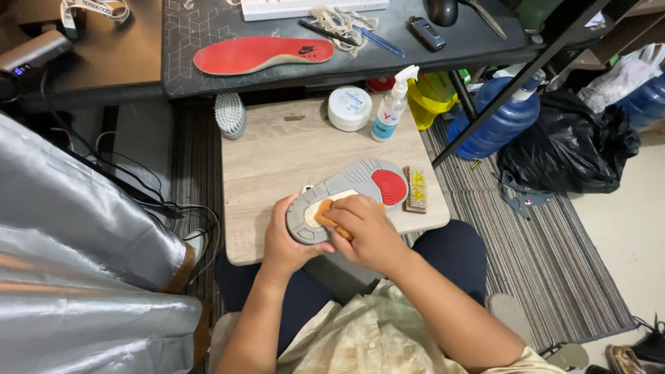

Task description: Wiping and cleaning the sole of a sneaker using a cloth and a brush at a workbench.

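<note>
gripping the grey shoe sole (346, 188) by its near end, your left hand (285, 239) is wrapped around the edge and steadies it on the small wooden table (277, 159); your right hand (367, 232) is closed on an orange sponge-like pad (325, 216) and presses it against the pale patch at that same end; the sole lies bottom-up, touching the table, with its red oval toward the far end and a small yellow-bristled brush (416, 188) just beside it; by the look of it the scrubbing is mid-way, confined to the near end, while the red oval and the grey ridges around it look not yet worked, though you cannot tell cleanliness from here; the spray bottle (392, 105), round white tub (350, 108) and white brush (231, 114) stand apart at the table's far edge; the red insole (263, 54) lies on the dark desk beyond, untouched.
</note>
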